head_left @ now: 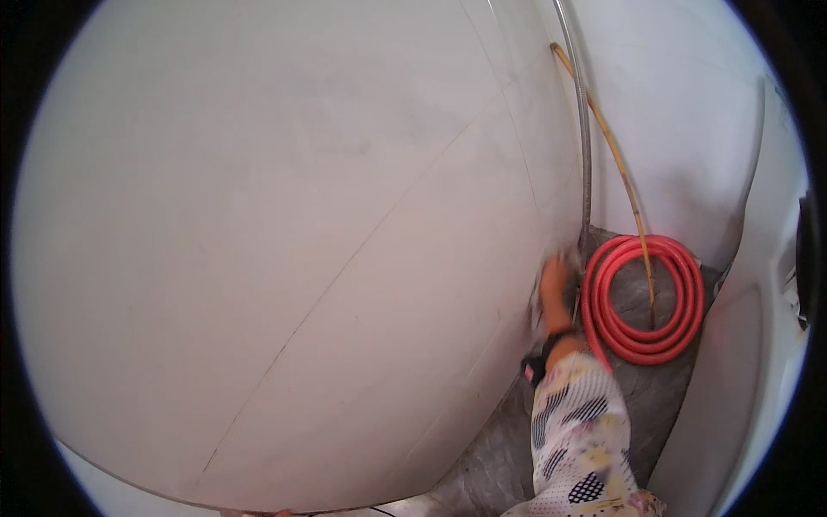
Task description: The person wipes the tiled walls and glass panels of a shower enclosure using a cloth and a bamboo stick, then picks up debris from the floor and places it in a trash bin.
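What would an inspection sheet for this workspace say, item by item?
Surface: large pale panel with thin lines across it; grey floor beside it.
Job's things: the panel, with the right hand at its right edge.
Clutter: coiled red hose on the floor; yellowish stick crossing it.
Hands: right blurred, grip unclear; left not clearly made out.
Cables: none certain; silvery tube runs beside the wall.
Surroundings: white wall; pale curved fixture at right.

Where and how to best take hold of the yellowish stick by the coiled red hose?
Probably mid-shaft on the stick, wrapping around it from the right: it is thin and leans to the upper left, its lower end shows within the coil of the red hose, and the metal hose crosses it near the top.
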`<control>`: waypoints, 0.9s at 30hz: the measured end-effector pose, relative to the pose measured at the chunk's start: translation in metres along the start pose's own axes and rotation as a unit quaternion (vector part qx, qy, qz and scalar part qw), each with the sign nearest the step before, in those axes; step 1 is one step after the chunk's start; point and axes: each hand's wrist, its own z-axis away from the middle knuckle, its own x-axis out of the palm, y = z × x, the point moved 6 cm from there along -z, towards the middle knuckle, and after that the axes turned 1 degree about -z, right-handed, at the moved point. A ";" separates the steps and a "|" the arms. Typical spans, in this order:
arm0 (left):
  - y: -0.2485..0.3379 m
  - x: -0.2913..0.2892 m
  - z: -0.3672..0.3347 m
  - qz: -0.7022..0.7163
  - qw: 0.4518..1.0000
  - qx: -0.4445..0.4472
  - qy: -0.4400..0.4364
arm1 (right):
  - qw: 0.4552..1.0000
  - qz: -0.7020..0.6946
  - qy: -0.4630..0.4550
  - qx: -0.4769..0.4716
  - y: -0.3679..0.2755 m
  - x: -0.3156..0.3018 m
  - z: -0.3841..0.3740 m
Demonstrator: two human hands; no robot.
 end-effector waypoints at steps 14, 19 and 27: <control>-0.004 0.012 -0.001 -0.008 1.000 -0.019 -0.019 | 0.867 -0.282 -0.023 -0.410 -0.275 -0.123 0.296; -0.010 0.001 -0.008 0.015 0.999 0.050 -0.013 | 0.788 -0.235 0.152 -0.548 -0.425 -0.190 0.200; -0.006 0.013 -0.033 0.068 0.996 0.031 -0.052 | 0.929 -0.262 0.130 -0.226 -0.306 -0.131 0.135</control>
